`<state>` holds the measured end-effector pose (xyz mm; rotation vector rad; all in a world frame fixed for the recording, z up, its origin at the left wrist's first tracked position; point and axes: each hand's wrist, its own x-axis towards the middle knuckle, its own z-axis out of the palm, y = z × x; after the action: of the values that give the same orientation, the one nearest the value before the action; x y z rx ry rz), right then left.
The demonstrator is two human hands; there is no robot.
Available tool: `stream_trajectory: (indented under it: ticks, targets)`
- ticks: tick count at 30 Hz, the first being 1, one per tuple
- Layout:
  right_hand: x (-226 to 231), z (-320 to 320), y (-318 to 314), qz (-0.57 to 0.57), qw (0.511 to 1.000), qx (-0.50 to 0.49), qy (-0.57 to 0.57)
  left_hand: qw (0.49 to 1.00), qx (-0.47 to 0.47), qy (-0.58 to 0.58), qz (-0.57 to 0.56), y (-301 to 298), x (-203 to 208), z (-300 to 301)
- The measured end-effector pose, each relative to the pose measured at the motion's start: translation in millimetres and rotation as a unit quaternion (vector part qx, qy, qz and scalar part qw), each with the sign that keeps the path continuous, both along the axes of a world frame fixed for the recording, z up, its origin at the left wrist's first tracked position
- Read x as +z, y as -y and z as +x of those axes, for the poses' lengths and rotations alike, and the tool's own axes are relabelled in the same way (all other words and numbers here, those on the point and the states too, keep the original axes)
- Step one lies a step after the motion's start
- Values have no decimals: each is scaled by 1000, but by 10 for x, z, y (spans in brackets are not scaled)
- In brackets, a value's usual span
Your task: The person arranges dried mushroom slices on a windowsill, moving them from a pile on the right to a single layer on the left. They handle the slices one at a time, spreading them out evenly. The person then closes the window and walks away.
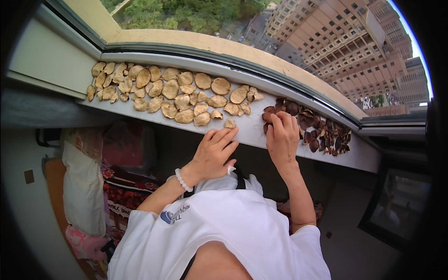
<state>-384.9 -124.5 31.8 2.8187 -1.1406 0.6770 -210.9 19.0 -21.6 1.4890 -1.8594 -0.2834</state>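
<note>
Pale tan dried slices lie spread over the left and middle of a white windowsill. At the sill's front edge my left hand has its fingers stretched out and holds nothing. Its fingertips are just by a small tan slice lying apart from the others. Further right is a heap of dark brown dried pieces, which look like mushrooms. My right hand reaches over the heap's left end, fingers bent down and closed about a dark piece. Its fingertips partly hide that piece.
A window frame runs along the sill's far side, with trees and tall buildings beyond. Below the sill at left stand a white cloth bundle and red patterned fabric. A dark-framed panel is at the lower right.
</note>
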Motion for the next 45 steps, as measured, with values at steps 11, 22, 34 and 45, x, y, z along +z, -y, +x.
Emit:
stream_trajectory:
  ticks: [11, 22, 34, 45]
  targets:
    - [-100, -99, 305, -31, 998, 45, 5, 999, 43, 20, 24, 30, -1, 12]
    - [109, 156, 459, 174, 981, 20, 77, 999, 35, 7, 19, 16, 7, -1]
    - [229, 115, 514, 63, 997, 50, 11, 998, 33, -37, 31, -7, -31, 35]
    - [-189, -248, -170, 89, 994, -53, -44, 997, -2, -73, 23, 4, -91, 99]
